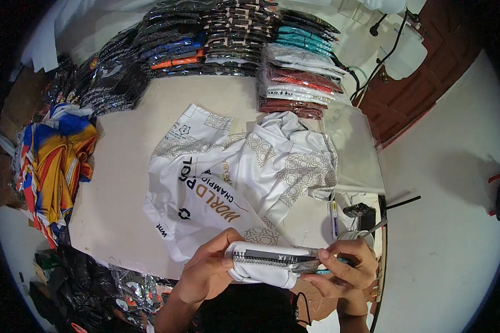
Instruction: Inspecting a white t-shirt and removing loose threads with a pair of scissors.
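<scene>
A white printed sports jersey [216, 187] with beige geometric pattern and lettering lies crumpled over the table, one end raised toward me. My left hand [210, 268] pinches a folded, seamed edge of the jersey, thumb on top. Dark stitching and a dark strip [271, 257] with lettering run along this edge. At the fold's other end, my right hand [346, 268] holds a small tool [308, 265] with a greyish blade-like tip against the seam; teal bits show by the fingers. The tool's exact kind is partly hidden.
Stacks of bagged folded garments [233, 41] line the table's [116, 175] far side. Colourful cloth [58, 162] hangs at the left edge. Clear plastic bags [350, 141], a pen [334, 218] and a white cup [360, 238] are at right. Black plastic bags [79, 287] lie below left.
</scene>
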A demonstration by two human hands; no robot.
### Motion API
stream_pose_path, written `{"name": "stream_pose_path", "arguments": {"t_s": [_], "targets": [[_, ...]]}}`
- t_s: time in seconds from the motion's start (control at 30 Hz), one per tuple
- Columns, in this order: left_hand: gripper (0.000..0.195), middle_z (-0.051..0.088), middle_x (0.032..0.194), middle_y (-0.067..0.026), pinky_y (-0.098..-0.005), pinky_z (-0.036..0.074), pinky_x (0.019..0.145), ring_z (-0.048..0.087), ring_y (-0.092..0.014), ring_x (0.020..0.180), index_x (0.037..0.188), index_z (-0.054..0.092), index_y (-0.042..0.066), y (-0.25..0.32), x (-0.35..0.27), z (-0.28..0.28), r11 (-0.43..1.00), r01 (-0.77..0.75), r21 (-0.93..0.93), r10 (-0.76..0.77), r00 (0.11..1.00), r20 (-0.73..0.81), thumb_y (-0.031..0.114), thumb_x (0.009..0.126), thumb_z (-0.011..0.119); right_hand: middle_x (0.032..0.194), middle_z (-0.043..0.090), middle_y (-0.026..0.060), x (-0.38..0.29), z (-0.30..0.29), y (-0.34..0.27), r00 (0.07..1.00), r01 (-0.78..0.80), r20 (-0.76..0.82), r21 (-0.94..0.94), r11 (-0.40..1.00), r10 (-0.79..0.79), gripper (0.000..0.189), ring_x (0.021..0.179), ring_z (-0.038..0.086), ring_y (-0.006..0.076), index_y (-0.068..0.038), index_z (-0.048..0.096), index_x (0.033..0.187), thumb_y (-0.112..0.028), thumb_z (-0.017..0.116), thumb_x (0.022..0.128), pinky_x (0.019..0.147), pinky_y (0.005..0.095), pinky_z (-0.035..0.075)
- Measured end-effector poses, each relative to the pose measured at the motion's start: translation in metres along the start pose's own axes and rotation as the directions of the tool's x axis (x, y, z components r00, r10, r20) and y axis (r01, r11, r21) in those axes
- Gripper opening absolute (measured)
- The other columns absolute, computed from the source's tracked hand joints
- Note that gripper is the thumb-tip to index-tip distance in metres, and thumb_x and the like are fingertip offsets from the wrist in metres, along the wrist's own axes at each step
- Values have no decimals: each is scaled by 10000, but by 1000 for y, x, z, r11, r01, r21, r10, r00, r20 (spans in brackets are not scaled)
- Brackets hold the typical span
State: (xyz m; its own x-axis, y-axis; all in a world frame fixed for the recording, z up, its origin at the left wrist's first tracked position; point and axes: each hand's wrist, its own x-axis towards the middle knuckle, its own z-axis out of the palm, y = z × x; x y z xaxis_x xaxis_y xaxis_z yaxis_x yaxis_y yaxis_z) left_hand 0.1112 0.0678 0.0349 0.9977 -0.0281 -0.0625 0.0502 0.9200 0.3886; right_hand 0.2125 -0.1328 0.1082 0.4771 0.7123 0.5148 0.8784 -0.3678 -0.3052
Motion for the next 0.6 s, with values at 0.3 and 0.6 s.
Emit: {"name": "stream_pose_path", "arguments": {"t_s": [0.3,0.6], "targets": [[247,507,905,-71,-270,350,775,465,-120,868,1002,450,-27,2,-3,16,982,5,188,-2,1000,-15,141,824,484,702,538,-45,-1,-4,0,997,80,25,-57,995,-79,486,523,503,47,-187,661,999,-297,817,552,428,191,396],[254,480,900,-65,-267,334,789,432,-116,868,1020,450,-39,1,-7,22,972,32,234,-25,999,-32,129,830,456,654,478,-54,1,-5,-2,985,171,18,-50,984,-170,478,445,440,32,-202,658,1013,-254,822,566,374,186,367]]}}
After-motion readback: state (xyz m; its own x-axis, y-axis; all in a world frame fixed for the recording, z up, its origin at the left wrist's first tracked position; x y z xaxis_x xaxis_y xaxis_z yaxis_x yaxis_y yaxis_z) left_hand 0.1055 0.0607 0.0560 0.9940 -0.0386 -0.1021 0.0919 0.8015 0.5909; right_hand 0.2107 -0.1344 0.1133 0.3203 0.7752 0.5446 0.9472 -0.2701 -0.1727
